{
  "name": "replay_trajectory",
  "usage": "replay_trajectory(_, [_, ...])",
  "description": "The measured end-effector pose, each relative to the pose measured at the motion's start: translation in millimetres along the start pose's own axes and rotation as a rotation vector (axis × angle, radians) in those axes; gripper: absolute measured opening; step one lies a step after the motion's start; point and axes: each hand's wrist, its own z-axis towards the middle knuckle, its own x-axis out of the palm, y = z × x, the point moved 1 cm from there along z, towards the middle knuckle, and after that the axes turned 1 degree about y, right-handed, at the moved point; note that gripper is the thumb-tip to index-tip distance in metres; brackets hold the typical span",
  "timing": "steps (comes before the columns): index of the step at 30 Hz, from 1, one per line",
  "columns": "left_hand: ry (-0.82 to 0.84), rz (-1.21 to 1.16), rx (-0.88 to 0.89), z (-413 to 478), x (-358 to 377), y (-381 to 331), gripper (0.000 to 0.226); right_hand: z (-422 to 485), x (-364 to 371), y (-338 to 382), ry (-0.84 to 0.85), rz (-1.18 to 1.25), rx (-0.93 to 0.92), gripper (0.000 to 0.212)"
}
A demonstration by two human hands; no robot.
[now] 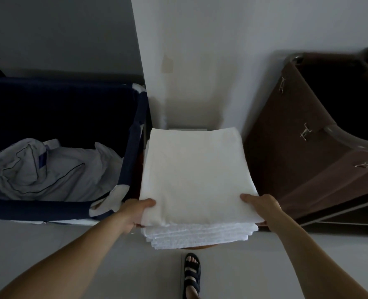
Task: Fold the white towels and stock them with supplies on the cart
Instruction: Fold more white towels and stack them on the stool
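Note:
A stack of several folded white towels (197, 175) fills the middle of the view. It sits on a round wooden surface (200, 247), of which only a sliver shows under the front edge. My left hand (135, 214) grips the stack's near left corner, thumb on top and fingers underneath. At the near right corner my right hand (262, 207) holds the stack the same way. No cart can be told apart with certainty.
A dark blue fabric bin (133, 134) with crumpled pale linen (53, 169) stands to the left. On the right is a brown fabric bin (297, 134) on a metal frame. A white wall is straight behind. My sandalled foot (192, 275) is on the floor below.

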Motion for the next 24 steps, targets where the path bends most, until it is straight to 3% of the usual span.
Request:
replay_trajectory(5, [0.012,-0.041,-0.033,6,0,-2,0.035,6,1,10,0.054,0.069,0.009,0.072])
replay_trajectory(10, [-0.022,-0.039,0.011,0,3,-34,0.046,-3,-5,42,-0.019,-0.056,-0.169,0.048])
replay_trajectory(14, [-0.064,-0.154,0.191,-33,-14,-132,0.042,-16,-43,127,-0.131,0.069,-0.439,0.028])
replay_trajectory(18, [-0.070,-0.311,0.410,-84,-29,-215,0.026,-38,-85,214,-0.224,0.244,-0.608,0.028])
replay_trajectory(21, [-0.108,-0.373,0.535,-111,-34,-227,0.013,-47,-104,240,-0.255,0.303,-0.708,0.022])
replay_trajectory(24, [-0.113,-0.343,0.591,-104,-28,-191,0.012,-45,-96,214,-0.287,0.239,-0.721,0.020])
